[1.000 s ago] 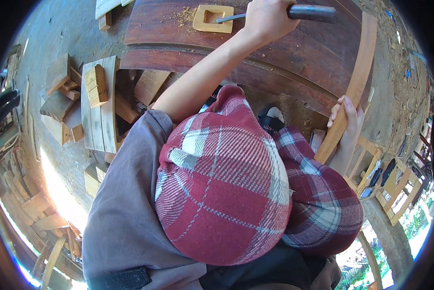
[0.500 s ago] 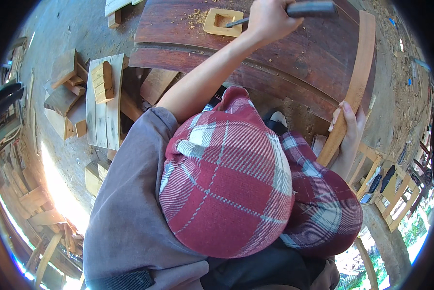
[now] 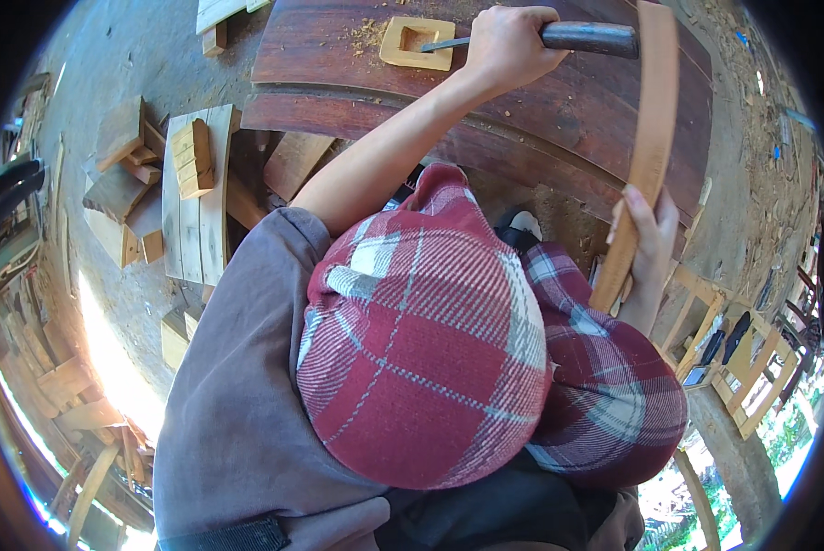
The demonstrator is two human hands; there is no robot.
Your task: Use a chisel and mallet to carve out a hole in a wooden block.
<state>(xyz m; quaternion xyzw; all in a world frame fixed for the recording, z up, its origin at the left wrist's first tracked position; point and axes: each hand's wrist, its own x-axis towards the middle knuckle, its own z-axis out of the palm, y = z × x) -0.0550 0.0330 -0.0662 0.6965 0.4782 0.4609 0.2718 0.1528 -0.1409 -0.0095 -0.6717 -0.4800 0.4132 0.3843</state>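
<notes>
My left hand (image 3: 515, 48) is closed round a chisel (image 3: 588, 38), whose dark handle sticks out to the right. Its narrow metal blade reaches into the square hollow of a small pale wooden block (image 3: 441, 57) on the dark red bench. At the right, my right hand (image 3: 649, 241) grips a long, flat wooden bar (image 3: 654, 110) near its lower end. The bar stands lengthwise, its upper part right at the butt of the chisel handle; whether they touch I cannot tell. Wood chips (image 3: 368, 39) lie beside the block.
The dark red plank bench (image 3: 329, 112) has a long gap between its boards. Left of it, a wooden block (image 3: 192, 158) rests on a pale slatted stool (image 3: 184, 241), near stacked offcuts (image 3: 121, 140). A wooden frame (image 3: 756, 367) stands at the right. Plaid cloth covers my knees.
The wooden bar has swung left, up to the end of the chisel handle, and my right hand moved slightly left with it. The block and chisel have shifted a little left.
</notes>
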